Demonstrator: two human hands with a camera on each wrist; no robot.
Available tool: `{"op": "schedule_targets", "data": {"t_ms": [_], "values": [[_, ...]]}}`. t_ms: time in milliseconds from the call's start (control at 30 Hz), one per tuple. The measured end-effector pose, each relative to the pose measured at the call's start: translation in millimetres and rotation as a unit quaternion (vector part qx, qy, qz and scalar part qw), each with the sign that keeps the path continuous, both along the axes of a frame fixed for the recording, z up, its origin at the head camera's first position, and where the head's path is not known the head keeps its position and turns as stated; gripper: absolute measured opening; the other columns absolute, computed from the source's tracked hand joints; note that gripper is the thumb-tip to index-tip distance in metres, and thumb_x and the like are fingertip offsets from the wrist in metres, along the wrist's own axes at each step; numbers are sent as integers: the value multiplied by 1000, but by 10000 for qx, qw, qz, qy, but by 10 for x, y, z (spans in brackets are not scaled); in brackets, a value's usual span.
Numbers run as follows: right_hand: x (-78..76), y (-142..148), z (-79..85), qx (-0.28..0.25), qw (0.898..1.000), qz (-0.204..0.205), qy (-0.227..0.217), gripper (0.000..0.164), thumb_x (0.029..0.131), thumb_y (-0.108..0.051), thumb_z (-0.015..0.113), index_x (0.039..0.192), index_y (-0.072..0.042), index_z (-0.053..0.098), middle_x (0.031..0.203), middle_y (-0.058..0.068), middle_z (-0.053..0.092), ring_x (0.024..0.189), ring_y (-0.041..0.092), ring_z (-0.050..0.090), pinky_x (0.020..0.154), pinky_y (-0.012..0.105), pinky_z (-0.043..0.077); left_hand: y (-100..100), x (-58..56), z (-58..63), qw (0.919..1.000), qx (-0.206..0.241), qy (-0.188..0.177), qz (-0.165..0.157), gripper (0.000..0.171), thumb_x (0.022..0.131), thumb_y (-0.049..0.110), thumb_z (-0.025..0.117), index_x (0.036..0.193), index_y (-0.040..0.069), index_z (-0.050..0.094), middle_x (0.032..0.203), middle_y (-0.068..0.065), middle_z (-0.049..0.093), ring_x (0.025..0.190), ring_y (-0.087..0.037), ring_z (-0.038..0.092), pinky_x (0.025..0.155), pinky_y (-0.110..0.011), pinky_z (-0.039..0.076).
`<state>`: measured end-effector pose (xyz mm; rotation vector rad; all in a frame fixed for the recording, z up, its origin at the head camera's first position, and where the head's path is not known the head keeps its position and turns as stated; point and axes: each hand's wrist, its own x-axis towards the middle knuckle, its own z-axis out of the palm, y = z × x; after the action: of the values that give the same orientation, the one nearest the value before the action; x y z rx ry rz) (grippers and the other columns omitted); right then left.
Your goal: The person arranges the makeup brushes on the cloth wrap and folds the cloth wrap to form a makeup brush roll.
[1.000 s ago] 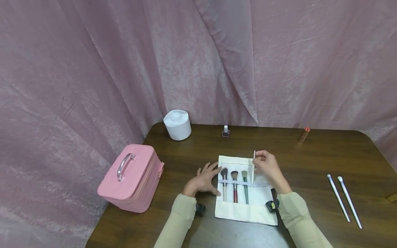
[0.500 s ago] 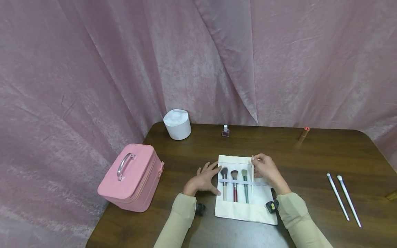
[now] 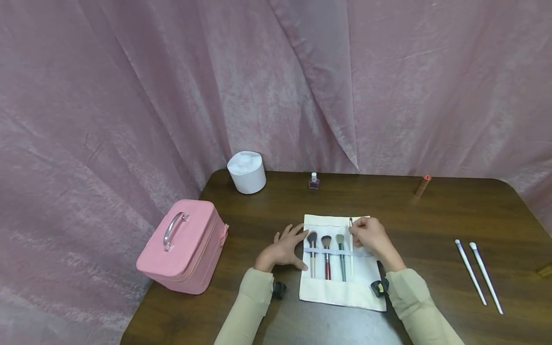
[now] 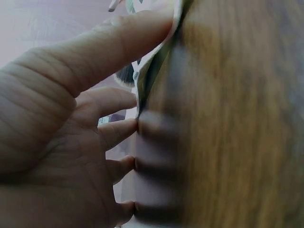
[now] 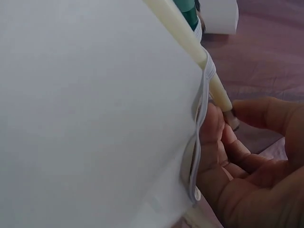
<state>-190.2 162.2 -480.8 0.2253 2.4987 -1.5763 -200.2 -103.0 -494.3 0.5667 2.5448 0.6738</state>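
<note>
A white cloth brush roll (image 3: 345,293) lies spread on the table. Its elastic band (image 5: 203,104) holds several makeup brushes: a dark-bristled one with a pale handle (image 3: 312,263), one with a red handle (image 3: 327,270), and a green one (image 3: 342,266). My right hand (image 3: 372,235) pinches a slim cream-handled makeup brush (image 5: 183,31) near its head end; its handle passes under the band, right of the green brush. My left hand (image 3: 282,250), fingers spread, rests at the roll's left edge, thumb (image 4: 118,42) and fingertips touching the cloth.
Two white-handled brushes (image 3: 487,278) lie to the right. A pink case (image 3: 181,244) stands at left. Along the back are a white tissue roll (image 3: 247,177), a nail polish bottle (image 3: 314,183) and a brown tube (image 3: 423,186). A gold object (image 3: 545,270) shows at the right edge.
My right hand has drawn the cream brush down toward me, its handle sliding further through the band. My left hand stays in place.
</note>
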Motion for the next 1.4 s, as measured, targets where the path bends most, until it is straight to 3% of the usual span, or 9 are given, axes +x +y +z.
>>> {"op": "schedule_targets", "data": {"t_ms": [333,600,900,1133,1400], "values": [[60,6,14,766,9960,326,324,13,92,-10,68,86,2,69,63,4,59,55,15,53,53,30,43,10,13,18,10000,39,11,18,100,74,23,93,157,14,38,167,-5,19,154,-34,7,118,-62,7],[112,-6,63,1581,9855,477,387,11,85,-9,71,77,-2,73,79,7,66,72,22,56,60,32,43,16,-9,7,10000,-24,20,-15,101,75,25,92,159,16,36,168,-3,17,154,-31,5,119,-61,6],[183,-36,64,1766,9819,679,94,12,85,-9,72,78,1,75,83,10,69,73,23,57,59,32,43,25,-11,-8,9999,-129,49,17,102,73,25,94,158,15,38,168,-4,19,154,-33,7,119,-62,8],[216,-40,18,1876,9790,780,134,15,82,-11,72,69,-4,71,70,3,63,66,20,54,56,30,40,11,7,3,9999,-122,74,-14,104,72,25,94,158,14,36,168,-4,18,154,-33,6,118,-62,8],[240,-42,29,2051,9754,811,75,21,84,-15,68,66,-6,66,66,3,57,62,20,50,54,30,37,7,-12,-7,9997,-173,143,-116,105,73,28,93,159,14,35,168,-4,18,154,-34,7,118,-63,9]]}}
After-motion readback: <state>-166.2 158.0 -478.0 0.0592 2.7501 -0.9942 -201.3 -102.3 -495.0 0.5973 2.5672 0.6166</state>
